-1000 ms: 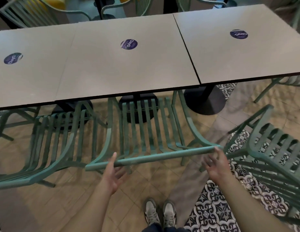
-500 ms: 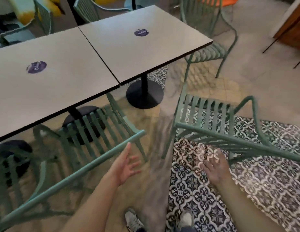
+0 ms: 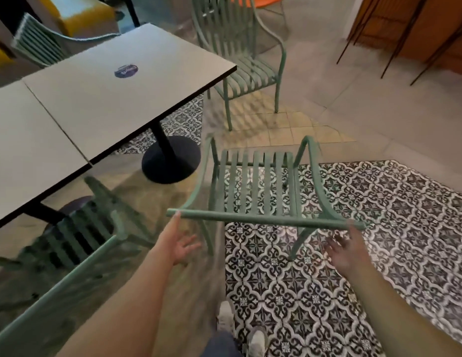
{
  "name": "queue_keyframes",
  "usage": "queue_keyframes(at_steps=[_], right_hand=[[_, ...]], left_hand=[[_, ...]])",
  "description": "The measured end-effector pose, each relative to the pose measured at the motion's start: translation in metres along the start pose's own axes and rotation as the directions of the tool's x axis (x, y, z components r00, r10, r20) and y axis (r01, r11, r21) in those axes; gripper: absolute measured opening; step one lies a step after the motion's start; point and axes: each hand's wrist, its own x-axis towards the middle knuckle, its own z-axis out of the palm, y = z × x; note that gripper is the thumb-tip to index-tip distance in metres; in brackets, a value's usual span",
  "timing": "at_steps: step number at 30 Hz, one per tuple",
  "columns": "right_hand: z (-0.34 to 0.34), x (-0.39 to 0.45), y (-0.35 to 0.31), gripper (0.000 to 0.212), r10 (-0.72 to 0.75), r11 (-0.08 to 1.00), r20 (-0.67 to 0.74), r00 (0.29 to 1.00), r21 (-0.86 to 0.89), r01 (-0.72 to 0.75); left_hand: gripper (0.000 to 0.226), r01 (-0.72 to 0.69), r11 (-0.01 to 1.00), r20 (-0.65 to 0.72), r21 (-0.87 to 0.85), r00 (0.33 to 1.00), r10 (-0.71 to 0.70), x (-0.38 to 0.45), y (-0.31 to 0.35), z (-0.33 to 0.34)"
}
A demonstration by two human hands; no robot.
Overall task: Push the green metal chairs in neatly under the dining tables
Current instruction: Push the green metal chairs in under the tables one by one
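Approx halfway: 1 green chair (image 3: 70,243) sits tucked under the counter (image 3: 101,99) at left, the next chair (image 3: 258,191) stands out on the patterned floor w/ both hands, left hand (image 3: 178,243) & right hand (image 3: 346,248), spread open at its top rail, gripping nothing, & a 3rd chair (image 3: 250,60) waits at the counter's far end.

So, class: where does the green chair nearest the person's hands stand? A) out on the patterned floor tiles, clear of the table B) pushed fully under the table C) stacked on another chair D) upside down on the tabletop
A: the green chair stands on the patterned floor tiles, away from the table edge.
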Motion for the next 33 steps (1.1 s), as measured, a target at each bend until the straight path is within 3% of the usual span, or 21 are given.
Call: queue_keyframes(at_steps=[4, 7, 9, 14, 21, 33], right_hand=[[0.005, 0.023, -0.015, 0.032, 0.09, 0.996, -0.031, 0.995, -0.02, -0.09], [0.014, 0.041, -0.013, 0.041, 0.182, 0.983, -0.059, 0.982, -0.02, -0.183], [0.024, 0.052, -0.011, 0.039, 0.211, 0.976, -0.127, 0.969, 0.081, -0.202], [0.043, 0.075, -0.01, 0.004, 0.215, 0.972, -0.26, 0.941, 0.149, -0.181], [0.059, 0.119, -0.056, 0.008, 0.255, 0.967, -0.2, 0.946, 0.073, -0.245], [0.133, 0.205, -0.157, 0.009, 0.316, 0.926, 0.027, 0.948, -0.225, -0.302]], left_hand=[[0.058, 0.015, 0.989, -0.081, -0.147, 0.996, -0.027, 0.024, 0.018, 0.024], [0.044, 0.098, 0.969, -0.096, -0.226, 0.988, -0.122, 0.044, 0.027, 0.039], [0.028, 0.097, 0.972, -0.17, -0.215, 0.976, -0.135, 0.055, 0.029, 0.049], [0.013, 0.099, 0.96, -0.235, -0.261, 0.958, -0.162, 0.065, 0.032, 0.055], [0.009, 0.11, 0.948, -0.285, -0.3, 0.938, -0.199, 0.061, 0.025, 0.087], [0.006, -0.123, 0.839, -0.481, -0.531, 0.859, -0.178, 0.065, -0.004, 0.164]])
